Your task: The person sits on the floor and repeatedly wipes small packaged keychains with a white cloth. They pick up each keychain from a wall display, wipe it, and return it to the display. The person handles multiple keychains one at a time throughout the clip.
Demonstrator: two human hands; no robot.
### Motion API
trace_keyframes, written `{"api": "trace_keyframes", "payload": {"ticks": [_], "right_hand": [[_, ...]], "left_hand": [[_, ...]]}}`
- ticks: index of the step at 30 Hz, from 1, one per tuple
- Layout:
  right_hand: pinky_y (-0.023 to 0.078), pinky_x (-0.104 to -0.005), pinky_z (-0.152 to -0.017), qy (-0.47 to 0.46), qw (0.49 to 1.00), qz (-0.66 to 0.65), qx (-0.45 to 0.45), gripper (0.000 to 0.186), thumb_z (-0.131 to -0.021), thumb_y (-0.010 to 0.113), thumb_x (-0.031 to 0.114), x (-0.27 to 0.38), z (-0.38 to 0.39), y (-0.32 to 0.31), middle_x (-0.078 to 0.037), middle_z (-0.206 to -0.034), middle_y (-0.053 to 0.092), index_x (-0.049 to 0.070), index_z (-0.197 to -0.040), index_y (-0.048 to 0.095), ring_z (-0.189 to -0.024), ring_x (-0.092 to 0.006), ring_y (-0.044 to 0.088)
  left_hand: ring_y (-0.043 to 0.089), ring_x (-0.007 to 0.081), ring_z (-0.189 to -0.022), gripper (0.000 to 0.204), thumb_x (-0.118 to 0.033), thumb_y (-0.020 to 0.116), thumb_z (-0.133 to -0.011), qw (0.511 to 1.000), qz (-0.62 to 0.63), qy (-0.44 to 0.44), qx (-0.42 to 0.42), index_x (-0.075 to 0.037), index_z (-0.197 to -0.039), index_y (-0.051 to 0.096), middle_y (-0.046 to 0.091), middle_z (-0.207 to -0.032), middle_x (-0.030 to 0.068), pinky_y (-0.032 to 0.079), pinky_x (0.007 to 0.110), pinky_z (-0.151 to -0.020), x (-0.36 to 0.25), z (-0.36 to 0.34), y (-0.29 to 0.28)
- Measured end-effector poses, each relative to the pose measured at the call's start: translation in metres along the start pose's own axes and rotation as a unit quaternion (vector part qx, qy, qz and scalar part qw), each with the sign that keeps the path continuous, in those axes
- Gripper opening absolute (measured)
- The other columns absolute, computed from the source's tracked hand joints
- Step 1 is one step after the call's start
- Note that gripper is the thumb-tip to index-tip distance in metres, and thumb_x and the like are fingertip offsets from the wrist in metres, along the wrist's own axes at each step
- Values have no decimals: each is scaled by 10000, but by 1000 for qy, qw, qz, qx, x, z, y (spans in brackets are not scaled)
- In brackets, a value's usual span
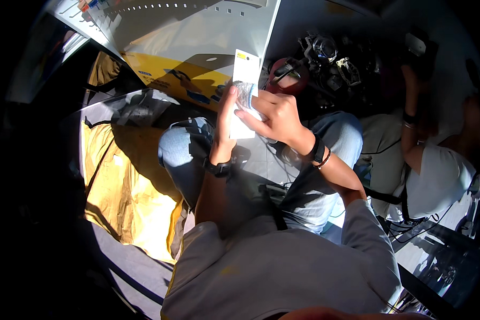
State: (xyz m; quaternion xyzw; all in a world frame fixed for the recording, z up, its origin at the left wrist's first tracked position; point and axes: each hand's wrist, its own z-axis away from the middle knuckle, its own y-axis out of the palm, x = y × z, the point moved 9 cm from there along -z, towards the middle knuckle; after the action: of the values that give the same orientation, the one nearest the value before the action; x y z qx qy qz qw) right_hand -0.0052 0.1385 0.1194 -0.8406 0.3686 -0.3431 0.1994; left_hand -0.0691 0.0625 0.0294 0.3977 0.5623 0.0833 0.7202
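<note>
White carded packet [244, 96], upper centre of frame. Left hand [225, 120] pinches its left edge; right hand [274, 117] fingers curl pressed across its front.

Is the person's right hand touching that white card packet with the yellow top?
Touching. The head view shows the right hand with its fingers laid across the front of the white card packet with the yellow top, while the left hand grips its left edge.

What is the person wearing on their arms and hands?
Both forearms are bare below short grey sleeves. The left hand has no glove, and a black watch sits on its wrist. The right hand is bare too, with a black band and a thin bracelet on its wrist.
</note>
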Motion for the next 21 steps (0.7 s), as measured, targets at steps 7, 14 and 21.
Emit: {"api": "trace_keyframes", "payload": {"ticks": [7,14,21], "right_hand": [[416,-307,-420,-129,988,-53,61,177,-764,697,276,38,14,21,-28,-643,583,100,-755,676,-463,-194,552],[403,-324,-413,-19,998,-33,43,243,-775,686,275,7,4,13,-82,-566,556,43,-707,661,-432,-252,534],[417,-299,-512,257,934,-236,81,413,-858,655,377,-49,12,30,-65,-591,583,-27,-775,639,-508,-131,505]], "left_hand": [[568,209,-660,502,-464,399,-944,997,65,51,14,8,-1072,511,580,-831,137,475,307,-605,-27,1,-8],[599,214,-940,485,-386,446,-949,996,71,5,-52,9,-1229,488,597,-1073,129,473,333,-823,-26,5,-24],[592,218,-941,575,-239,592,-879,903,-392,173,-47,-42,-1381,392,592,-1112,135,474,315,-801,-48,11,1]]}}
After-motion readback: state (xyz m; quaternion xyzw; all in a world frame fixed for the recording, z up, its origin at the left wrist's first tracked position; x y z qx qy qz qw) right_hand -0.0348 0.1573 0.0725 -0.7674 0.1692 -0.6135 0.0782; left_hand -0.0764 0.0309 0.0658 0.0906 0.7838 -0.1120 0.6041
